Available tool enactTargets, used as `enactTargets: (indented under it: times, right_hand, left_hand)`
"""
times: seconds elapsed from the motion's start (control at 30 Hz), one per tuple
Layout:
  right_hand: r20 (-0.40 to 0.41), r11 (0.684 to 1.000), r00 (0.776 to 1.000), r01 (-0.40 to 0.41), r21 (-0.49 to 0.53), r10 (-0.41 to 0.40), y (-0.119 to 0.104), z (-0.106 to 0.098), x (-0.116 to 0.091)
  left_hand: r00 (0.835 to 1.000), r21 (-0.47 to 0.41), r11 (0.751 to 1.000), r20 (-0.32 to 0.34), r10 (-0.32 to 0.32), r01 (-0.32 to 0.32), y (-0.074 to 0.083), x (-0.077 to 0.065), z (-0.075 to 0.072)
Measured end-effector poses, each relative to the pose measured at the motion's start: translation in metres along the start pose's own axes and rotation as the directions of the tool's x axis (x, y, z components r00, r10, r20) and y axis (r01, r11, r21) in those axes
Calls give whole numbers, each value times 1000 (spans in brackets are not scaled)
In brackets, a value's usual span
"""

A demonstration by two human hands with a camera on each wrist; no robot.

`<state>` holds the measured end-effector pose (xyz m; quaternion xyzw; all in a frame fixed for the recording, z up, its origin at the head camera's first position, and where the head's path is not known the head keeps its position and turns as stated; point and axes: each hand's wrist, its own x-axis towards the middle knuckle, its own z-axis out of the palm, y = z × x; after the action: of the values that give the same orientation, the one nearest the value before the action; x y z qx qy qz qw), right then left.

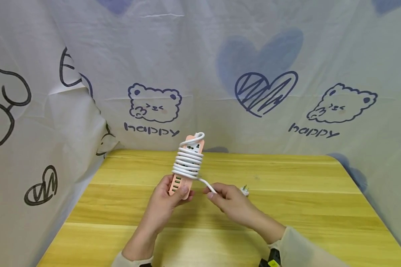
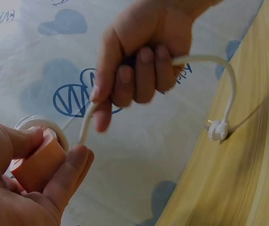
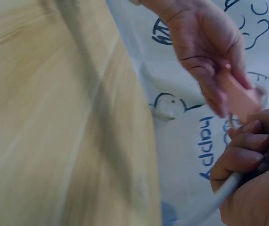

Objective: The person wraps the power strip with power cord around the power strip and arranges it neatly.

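Observation:
A pink power strip (image 1: 183, 184) with sockets and several USB ports is held up over the table, tilted, its lower end gripped by my left hand (image 1: 168, 198). White cord (image 1: 188, 161) is wound around its middle in several turns. From the lowest turn the free cord runs to my right hand (image 1: 232, 204), which pinches it between thumb and forefinger. In the left wrist view, the right hand's other fingers (image 2: 143, 77) curl round the cord too. Beyond them the cord arcs down to a white plug (image 2: 217, 130) at the table surface.
The wooden table (image 1: 320, 207) spreads beneath both hands. A white cloth (image 1: 200, 48) with bear and heart drawings hangs behind it and along the left side. At the front, a black and yellow object (image 1: 272, 258) shows by the right sleeve.

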<state>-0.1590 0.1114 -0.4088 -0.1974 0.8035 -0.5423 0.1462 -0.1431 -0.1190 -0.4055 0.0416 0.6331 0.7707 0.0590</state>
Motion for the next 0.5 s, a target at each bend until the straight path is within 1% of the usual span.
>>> enactTargets:
  times: [0.07, 0.2, 0.4, 0.5]
  right_hand:
    - [-15, 998, 999, 36, -61, -37, -4, -2, -3]
    - [4, 986, 996, 93, -139, -94, -10, -2, -6]
    - [2, 958, 991, 133, -254, -137, -14, -3, -10]
    - [18, 941, 990, 142, -309, -143, -13, -6, -11]
  left_hand:
    - [1000, 13, 1000, -21, 6, -5, 0, 0, 0]
    - [999, 13, 1000, -41, 4, -4, 0, 1, 1]
    - [998, 7, 1000, -59, -8, 9, -1, 2, 2]
    - [998, 8, 1000, -66, -16, 16, -1, 3, 0]
